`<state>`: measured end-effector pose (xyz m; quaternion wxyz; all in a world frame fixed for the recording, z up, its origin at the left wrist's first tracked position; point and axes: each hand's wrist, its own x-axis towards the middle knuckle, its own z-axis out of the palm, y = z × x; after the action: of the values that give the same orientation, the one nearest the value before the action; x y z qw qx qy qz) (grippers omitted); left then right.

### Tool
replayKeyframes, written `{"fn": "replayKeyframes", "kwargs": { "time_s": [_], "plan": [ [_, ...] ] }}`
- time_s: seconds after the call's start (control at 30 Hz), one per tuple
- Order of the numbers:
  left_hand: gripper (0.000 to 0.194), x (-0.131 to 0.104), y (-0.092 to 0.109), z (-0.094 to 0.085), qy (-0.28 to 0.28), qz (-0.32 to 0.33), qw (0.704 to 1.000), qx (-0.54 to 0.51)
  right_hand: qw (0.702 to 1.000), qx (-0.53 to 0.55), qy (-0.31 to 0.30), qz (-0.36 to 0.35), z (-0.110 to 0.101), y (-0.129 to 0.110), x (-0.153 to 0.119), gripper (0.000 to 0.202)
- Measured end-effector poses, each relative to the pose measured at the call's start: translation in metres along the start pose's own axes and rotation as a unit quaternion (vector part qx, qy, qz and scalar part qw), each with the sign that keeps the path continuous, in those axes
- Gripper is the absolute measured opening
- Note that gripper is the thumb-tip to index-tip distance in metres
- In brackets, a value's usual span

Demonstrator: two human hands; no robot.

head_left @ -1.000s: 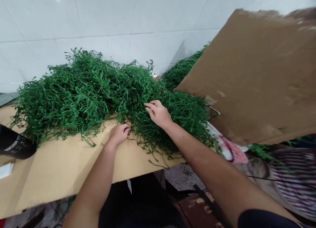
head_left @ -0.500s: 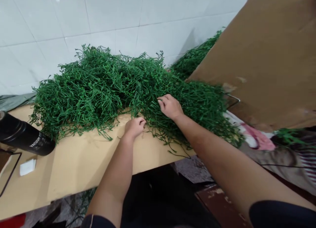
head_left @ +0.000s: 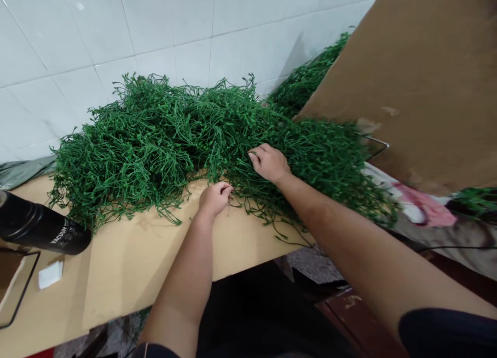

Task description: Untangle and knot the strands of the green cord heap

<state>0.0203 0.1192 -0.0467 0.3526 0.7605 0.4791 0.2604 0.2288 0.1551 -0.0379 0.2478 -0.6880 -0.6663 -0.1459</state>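
Note:
A long heap of thin green artificial stems (head_left: 147,140) lies across the cardboard-covered table (head_left: 155,259) against the wall. My left hand (head_left: 216,197) is at the heap's front edge, thumb and fingers pinched together over the cardboard; what they hold is too small to make out. Farther right and slightly higher, my right hand (head_left: 269,162) rests on the green stems with its fingers curled together. Whether a stem is between those fingers is hidden.
A black vacuum bottle (head_left: 42,223) lies at the left, near a folded white paper (head_left: 50,274). A big cardboard sheet (head_left: 419,89) leans at the right, with a pink and white cloth (head_left: 430,208) below it. White tiles (head_left: 166,16) line the back.
The camera view has shifted slightly. Both hands keep nearly the same places and closed poses beside the green stems.

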Motion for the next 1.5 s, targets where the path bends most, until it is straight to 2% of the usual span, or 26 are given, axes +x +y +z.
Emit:
{"fn": "replayKeyframes", "kwargs": {
  "time_s": [0.2,0.33,0.47,0.63,0.77,0.83,0.93,1.0,1.07,1.13,1.23,1.37,1.5],
  "plan": [
    [0.024,0.005,-0.006,0.002,0.004,-0.003,0.999,-0.04,1.0,0.014,-0.002,0.01,0.0,0.0,0.001,0.039],
    [0.017,0.004,-0.007,0.001,0.005,-0.015,0.99,-0.142,1.0,0.025,-0.008,0.008,-0.005,-0.003,0.003,0.034],
    [0.013,-0.003,-0.004,-0.007,0.019,-0.026,0.978,-0.205,0.995,0.087,0.036,-0.024,-0.022,-0.008,0.013,0.032],
    [0.01,-0.014,0.001,-0.016,0.05,-0.057,0.964,-0.254,0.976,0.202,0.069,-0.054,-0.056,-0.033,0.024,0.029],
    [0.013,-0.017,0.004,-0.02,0.067,-0.08,0.952,-0.287,0.962,0.248,0.06,-0.102,-0.07,-0.064,0.002,0.028],
    [0.02,-0.019,0.005,-0.025,0.071,-0.1,0.933,-0.337,0.956,0.251,0.048,-0.142,-0.071,-0.076,-0.018,0.029],
    [0.035,-0.022,0.01,-0.033,0.06,-0.155,0.874,-0.457,0.948,0.249,0.022,-0.196,-0.07,-0.084,-0.046,0.03],
    [0.045,-0.023,0.018,-0.036,0.03,-0.183,0.842,-0.506,0.945,0.246,0.004,-0.213,-0.071,-0.083,-0.058,0.031],
    [0.051,-0.022,0.029,-0.037,-0.01,-0.198,0.83,-0.521,0.944,0.247,-0.012,-0.218,-0.072,-0.08,-0.066,0.031],
    [0.052,-0.014,0.043,-0.035,-0.032,-0.212,0.83,-0.515,0.94,0.26,-0.012,-0.222,-0.075,-0.077,-0.071,0.03],
    [0.053,0.007,0.061,-0.03,-0.025,-0.212,0.832,-0.513,0.924,0.294,0.035,-0.242,-0.082,-0.075,-0.078,0.029],
    [0.05,0.044,0.072,-0.025,0.019,-0.209,0.834,-0.51,0.901,0.337,0.083,-0.259,-0.094,-0.076,-0.092,0.031],
    [0.031,0.073,0.076,-0.023,0.099,-0.181,0.832,-0.515,0.89,0.375,0.092,-0.244,-0.105,-0.074,-0.104,0.03]
  ]
}}
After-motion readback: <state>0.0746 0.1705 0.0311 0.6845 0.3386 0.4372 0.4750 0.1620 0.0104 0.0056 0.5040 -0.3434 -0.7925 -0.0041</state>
